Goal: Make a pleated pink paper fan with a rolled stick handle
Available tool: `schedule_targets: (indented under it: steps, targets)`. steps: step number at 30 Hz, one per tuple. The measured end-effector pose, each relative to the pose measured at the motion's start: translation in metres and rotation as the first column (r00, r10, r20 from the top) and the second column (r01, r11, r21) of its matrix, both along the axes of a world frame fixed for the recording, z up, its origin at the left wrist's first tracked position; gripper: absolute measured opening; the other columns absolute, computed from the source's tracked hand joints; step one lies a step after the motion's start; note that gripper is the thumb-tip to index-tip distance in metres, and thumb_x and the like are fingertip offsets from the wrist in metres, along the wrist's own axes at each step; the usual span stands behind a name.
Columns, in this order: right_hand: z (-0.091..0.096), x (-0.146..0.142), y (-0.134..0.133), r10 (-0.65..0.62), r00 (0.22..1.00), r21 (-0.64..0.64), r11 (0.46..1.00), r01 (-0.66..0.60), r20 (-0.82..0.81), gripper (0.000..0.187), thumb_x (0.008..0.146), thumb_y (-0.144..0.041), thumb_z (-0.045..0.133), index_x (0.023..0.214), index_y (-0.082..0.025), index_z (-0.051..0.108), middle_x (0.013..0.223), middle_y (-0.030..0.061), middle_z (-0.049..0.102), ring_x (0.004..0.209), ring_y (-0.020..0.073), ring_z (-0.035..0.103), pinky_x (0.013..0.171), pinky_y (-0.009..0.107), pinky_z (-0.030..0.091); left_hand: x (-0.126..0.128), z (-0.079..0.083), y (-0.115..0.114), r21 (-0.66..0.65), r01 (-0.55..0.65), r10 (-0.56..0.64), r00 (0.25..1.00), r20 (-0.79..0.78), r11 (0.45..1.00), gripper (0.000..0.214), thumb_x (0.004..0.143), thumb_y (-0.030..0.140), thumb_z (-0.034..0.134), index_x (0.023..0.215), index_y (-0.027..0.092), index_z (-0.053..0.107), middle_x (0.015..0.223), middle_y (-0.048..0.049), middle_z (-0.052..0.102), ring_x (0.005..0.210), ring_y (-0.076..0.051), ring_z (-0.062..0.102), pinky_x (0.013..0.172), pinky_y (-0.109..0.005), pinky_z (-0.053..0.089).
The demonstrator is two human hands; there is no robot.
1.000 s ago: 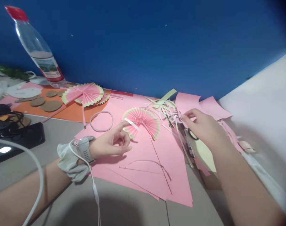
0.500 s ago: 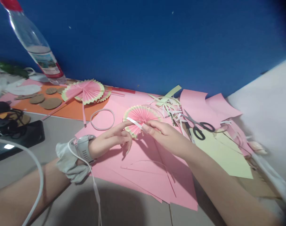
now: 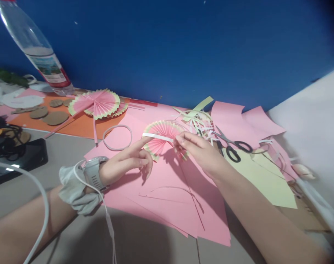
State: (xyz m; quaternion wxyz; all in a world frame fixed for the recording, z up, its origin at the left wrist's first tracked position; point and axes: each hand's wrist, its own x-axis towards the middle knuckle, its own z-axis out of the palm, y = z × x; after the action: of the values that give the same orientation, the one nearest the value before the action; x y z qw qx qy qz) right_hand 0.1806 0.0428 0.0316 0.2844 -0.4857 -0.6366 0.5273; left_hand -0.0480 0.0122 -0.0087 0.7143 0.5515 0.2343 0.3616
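A short white strip point(image 3: 158, 137) spans the gap between my hands, above a round pleated paper fan point(image 3: 162, 128) in pink with a pale green rim. My right hand point(image 3: 195, 148) pinches the strip's right end between thumb and fingertips. At the strip's left end is the outstretched index finger of my left hand point(image 3: 131, 161); its other fingers hang loosely curled and apart. Whether the strip sticks to that fingertip I cannot tell. Under both hands lie pink paper sheets point(image 3: 167, 209), with the fan resting on them.
Black-handled scissors point(image 3: 233, 146) lie right, by paper scraps point(image 3: 195, 123) and a pale green sheet point(image 3: 263, 176). Left are more pleated fans point(image 3: 105, 102), a white ring point(image 3: 117, 137), cardboard discs point(image 3: 55, 118), a bottle point(image 3: 47, 64) and a phone point(image 3: 18, 161). A white cable point(image 3: 44, 205) crosses my left arm.
My right hand has drawn away to the right from my left fingertip. More of the white strip now shows, lying nearly level between the two hands.
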Motion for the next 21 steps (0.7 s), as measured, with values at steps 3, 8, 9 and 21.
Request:
schedule_targets:
  steps: [3,8,9,21]
  targets:
    - [-0.004,0.001,0.001,-0.051,0.998,-0.041,0.998,0.05,-0.026,0.035,0.088,-0.054,0.048,0.081,-0.021,0.056,0.069,-0.0024,0.055,0.056,0.0107,0.051,0.054,0.026,0.038,0.0,-0.001,-0.001,0.01,0.016,-0.016,1.0,0.001,1.0,0.065,0.088,0.019,0.045,0.147,0.025,0.02,0.074,0.0004,0.058,0.066,-0.016,0.059,0.065,-0.031,0.041]
    - [-0.013,-0.002,0.002,-0.136,0.99,-0.091,0.987,0.132,-0.04,0.037,0.083,-0.06,0.052,0.093,-0.025,0.056,0.07,-0.0038,0.051,0.058,0.0108,0.051,0.055,0.026,0.041,-0.001,-0.002,0.0,0.006,0.015,-0.015,1.0,-0.003,1.0,0.068,0.088,0.015,0.045,0.149,0.025,0.014,0.075,0.0001,0.061,0.065,-0.014,0.059,0.065,-0.03,0.04]
    - [-0.015,-0.003,0.002,-0.129,0.991,-0.098,0.987,0.124,-0.047,0.037,0.083,-0.06,0.052,0.091,-0.024,0.057,0.068,-0.0039,0.05,0.057,0.0104,0.05,0.054,0.025,0.041,-0.001,-0.002,0.001,0.009,0.018,-0.017,1.0,-0.004,1.0,0.069,0.088,0.015,0.045,0.149,0.024,0.014,0.074,0.0003,0.061,0.065,-0.014,0.059,0.064,-0.029,0.04]
    - [0.002,-0.005,-0.004,-0.055,0.992,0.046,0.997,0.061,-0.11,0.022,0.084,-0.041,0.061,0.077,-0.022,0.052,0.065,-0.0055,0.044,0.053,0.0081,0.041,0.049,0.023,0.036,0.006,0.001,-0.003,0.107,-0.02,0.03,0.995,-0.094,0.994,0.053,0.094,0.031,0.046,0.142,0.021,0.025,0.067,0.003,0.052,0.059,-0.012,0.057,0.055,-0.026,0.046]
